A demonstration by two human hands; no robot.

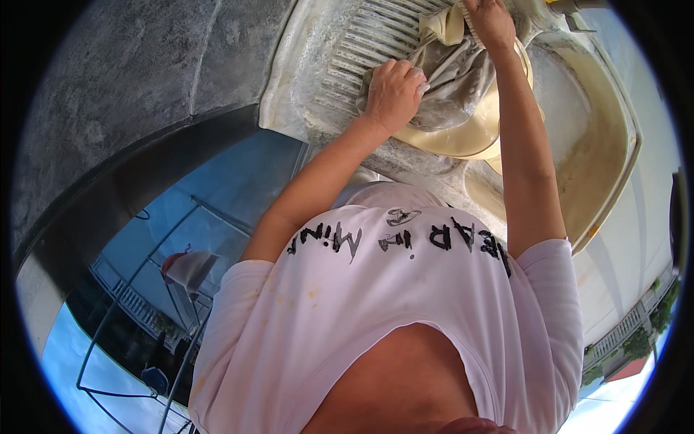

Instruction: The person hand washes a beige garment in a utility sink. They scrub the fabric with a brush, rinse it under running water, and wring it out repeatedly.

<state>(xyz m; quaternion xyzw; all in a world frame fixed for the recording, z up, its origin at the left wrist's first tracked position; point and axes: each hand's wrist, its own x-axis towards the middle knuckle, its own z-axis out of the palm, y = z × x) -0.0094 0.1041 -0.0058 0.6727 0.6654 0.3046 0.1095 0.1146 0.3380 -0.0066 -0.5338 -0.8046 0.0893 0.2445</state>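
My left hand (394, 89) grips a wet grey cloth (447, 89), its fingers curled over the fabric. There is some white lather at its fingertips. The cloth lies bunched across the ridged washboard (355, 57) of a stone laundry sink (295, 92) and overhangs a cream plastic basin (461, 142). A cream fabric piece (443, 26) lies at the cloth's far end. Over that end is my right hand (492, 24), its fingers cut off by the picture's top edge. A pale ribbed edge, possibly brush bristles, shows beside it; whether the hand grips this is unclear.
The sink's deep bowl (566, 103) lies to the right, with a tap (577, 6) at its far side. A dark stone counter (130, 59) adjoins the washboard on the left. Behind it at lower left stands a metal frame (141, 271) with hanging cloth (190, 268).
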